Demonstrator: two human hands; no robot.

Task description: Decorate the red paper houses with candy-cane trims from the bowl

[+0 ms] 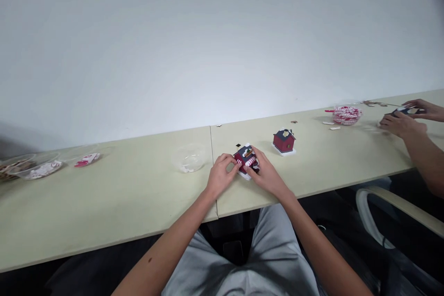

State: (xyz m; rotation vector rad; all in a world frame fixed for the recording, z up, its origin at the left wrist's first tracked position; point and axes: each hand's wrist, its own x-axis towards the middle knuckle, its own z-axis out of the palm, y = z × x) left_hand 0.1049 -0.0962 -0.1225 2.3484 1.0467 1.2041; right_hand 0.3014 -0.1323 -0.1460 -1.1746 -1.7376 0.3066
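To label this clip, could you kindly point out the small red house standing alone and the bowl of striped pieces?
Small red house [284, 142]: head view, on its red wall.
Bowl [347, 123]: head view, on its lower rim.

Left hand [220, 175] and right hand [267, 178] partly hide the model house [245, 156].

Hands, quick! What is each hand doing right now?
Left hand: closed, holding the little red house.
Right hand: closed, holding the same house.
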